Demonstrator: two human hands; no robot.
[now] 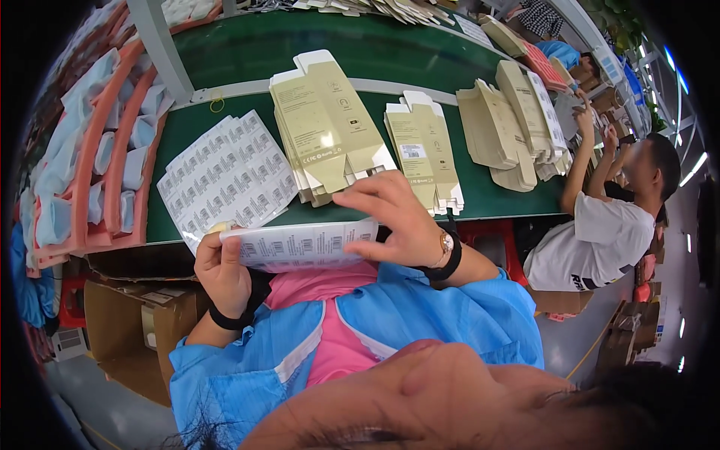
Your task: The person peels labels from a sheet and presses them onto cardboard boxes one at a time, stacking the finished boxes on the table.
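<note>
My left hand [223,274] pinches the left end of a curved white sheet of barcode labels [300,244], thumb in front. A small pale piece shows at that hand's fingertips; I cannot make out what it is. Over the sheet's right end is my right hand [401,217], its fingers bent and apart, with the thumb at the sheet's face. Whether the thumb presses on the sheet I cannot tell. More label sheets [229,174] lie fanned on the green table just beyond my left hand. Beyond my right hand rests a stack of flattened beige boxes [322,116].
A smaller beige box stack [421,150], its top box bearing a white label, lies right of the tall one. More beige boxes [495,124] stand farther right. Pink-edged trays [120,150] line the left side. A co-worker [607,225] sits at the right. An open carton [131,330] stands below.
</note>
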